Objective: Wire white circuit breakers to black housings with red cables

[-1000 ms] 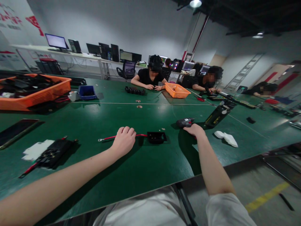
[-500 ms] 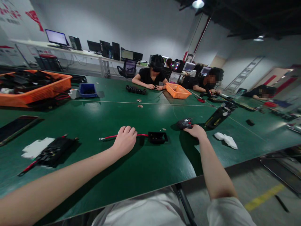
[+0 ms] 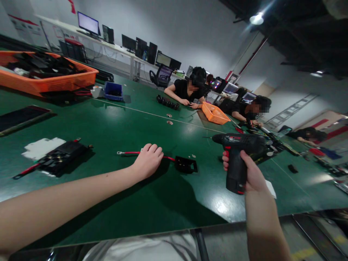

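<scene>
Raised over the right of the table, my right hand (image 3: 254,172) is wrapped round the grip of a black cordless drill (image 3: 236,159). Its thin bit points left. My left hand (image 3: 149,161) rests on the table with curled fingers over a red cable (image 3: 132,153); the fingertips are hidden underneath. A metal ring lug shows at the cable's left end, and its right end runs into a small open black housing (image 3: 186,165). Farther left lies a black module (image 3: 63,157) with a red lead, partly on a white plastic piece (image 3: 40,146).
An orange basket (image 3: 65,82) of black parts stands back left, beside a blue bin (image 3: 113,91). A dark flat device (image 3: 23,117) lies at the left edge. Across the table, two people work near a smaller orange basket (image 3: 216,114). Something white (image 3: 271,189) sits behind my right wrist.
My right hand has lifted the drill off the table and turned it upright, bit to the left. My left hand stays on the cable. The view has tilted.
</scene>
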Demonstrator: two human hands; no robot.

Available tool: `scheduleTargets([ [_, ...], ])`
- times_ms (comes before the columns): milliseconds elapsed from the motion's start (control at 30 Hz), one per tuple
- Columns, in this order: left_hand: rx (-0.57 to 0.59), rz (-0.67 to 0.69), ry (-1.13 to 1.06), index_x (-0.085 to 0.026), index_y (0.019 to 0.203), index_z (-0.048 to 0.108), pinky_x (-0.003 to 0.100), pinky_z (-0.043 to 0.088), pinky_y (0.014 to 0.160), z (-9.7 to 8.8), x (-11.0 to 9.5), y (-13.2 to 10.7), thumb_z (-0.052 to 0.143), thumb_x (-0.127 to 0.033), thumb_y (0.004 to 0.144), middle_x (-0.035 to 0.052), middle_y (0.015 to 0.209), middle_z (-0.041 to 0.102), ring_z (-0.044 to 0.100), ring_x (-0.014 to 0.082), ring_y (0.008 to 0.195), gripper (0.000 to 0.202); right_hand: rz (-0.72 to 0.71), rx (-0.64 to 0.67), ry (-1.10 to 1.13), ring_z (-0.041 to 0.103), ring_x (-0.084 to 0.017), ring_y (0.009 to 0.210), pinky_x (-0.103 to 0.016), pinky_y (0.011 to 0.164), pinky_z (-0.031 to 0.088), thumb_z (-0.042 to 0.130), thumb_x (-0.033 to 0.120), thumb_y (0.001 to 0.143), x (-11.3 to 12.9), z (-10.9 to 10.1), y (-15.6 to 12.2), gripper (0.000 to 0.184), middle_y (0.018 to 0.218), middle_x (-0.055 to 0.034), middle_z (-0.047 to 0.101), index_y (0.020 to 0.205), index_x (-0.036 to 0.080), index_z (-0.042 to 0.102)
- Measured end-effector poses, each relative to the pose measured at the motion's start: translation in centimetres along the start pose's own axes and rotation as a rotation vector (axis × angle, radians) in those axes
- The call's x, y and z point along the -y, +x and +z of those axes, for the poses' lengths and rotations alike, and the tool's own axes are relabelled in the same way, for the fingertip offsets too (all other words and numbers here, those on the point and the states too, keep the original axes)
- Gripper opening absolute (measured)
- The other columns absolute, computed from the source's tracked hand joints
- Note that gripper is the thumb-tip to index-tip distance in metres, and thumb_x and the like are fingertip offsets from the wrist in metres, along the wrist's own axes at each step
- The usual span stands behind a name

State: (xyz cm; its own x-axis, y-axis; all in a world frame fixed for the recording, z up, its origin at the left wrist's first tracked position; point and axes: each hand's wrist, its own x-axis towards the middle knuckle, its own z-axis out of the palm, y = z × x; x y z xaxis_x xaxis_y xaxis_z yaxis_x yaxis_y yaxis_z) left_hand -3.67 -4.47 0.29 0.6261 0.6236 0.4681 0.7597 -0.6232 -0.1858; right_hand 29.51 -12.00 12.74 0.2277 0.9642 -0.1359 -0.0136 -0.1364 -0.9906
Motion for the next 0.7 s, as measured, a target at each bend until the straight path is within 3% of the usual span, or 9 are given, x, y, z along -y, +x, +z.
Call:
scheduleTargets([
  [133, 0.002, 0.002, -0.044, -0.015, 0.095, 0.069, 0.044, 0.036, 0.085, -0.1, 0.1, 0.0, 0.048, -0.015, 0.091, 0.0135, 0.097, 0.063, 0.052, 0.0278, 0.094, 0.021, 0.28, 0.133, 0.201, 0.061, -0.017, 0.061, -0.025, 0.058, 0.059, 0.05, 0.053, 0.092, 2.8, 1.7, -5.0, 0.039, 0.078, -0.0076, 0.066, 0.098, 0.02, 0.07],
  [267, 0.005, 0.004, -0.051, -0.014, 0.097, 0.069, 0.044, 0.035, 0.085, -0.2, 0.1, 0.0, 0.047, -0.013, 0.091, 0.0141, 0.098, 0.063, 0.052, 0.0284, 0.095, 0.023, 0.42, 0.126, 0.24, 0.064, -0.016, 0.062, -0.023, 0.059, 0.06, 0.061, 0.051, 0.087, 3.3, 2.1, -7.0, 0.036, 0.081, -0.008, 0.069, 0.098, 0.018, 0.07],
  [433, 0.009, 0.006, -0.036, -0.013, 0.097, 0.069, 0.043, 0.036, 0.086, 0.0, 0.1, -0.1, 0.046, -0.013, 0.092, 0.0135, 0.098, 0.063, 0.051, 0.0279, 0.096, 0.023, 0.419, 0.115, 0.139, 0.07, -0.019, 0.067, -0.027, 0.061, 0.061, 0.066, 0.049, 0.085, 3.1, 2.7, -7.3, 0.033, 0.088, -0.009, 0.074, 0.098, 0.018, 0.07],
  [700, 0.021, 0.005, -0.03, -0.013, 0.097, 0.068, 0.044, 0.036, 0.085, 0.0, 0.1, 0.0, 0.047, -0.016, 0.092, 0.0135, 0.098, 0.062, 0.052, 0.0283, 0.095, 0.022, 0.409, 0.194, 0.032, 0.07, -0.027, 0.068, -0.04, 0.06, 0.061, 0.066, 0.053, 0.083, 2.9, 4.1, -6.4, 0.046, 0.086, -0.011, 0.074, 0.117, 0.023, 0.068],
])
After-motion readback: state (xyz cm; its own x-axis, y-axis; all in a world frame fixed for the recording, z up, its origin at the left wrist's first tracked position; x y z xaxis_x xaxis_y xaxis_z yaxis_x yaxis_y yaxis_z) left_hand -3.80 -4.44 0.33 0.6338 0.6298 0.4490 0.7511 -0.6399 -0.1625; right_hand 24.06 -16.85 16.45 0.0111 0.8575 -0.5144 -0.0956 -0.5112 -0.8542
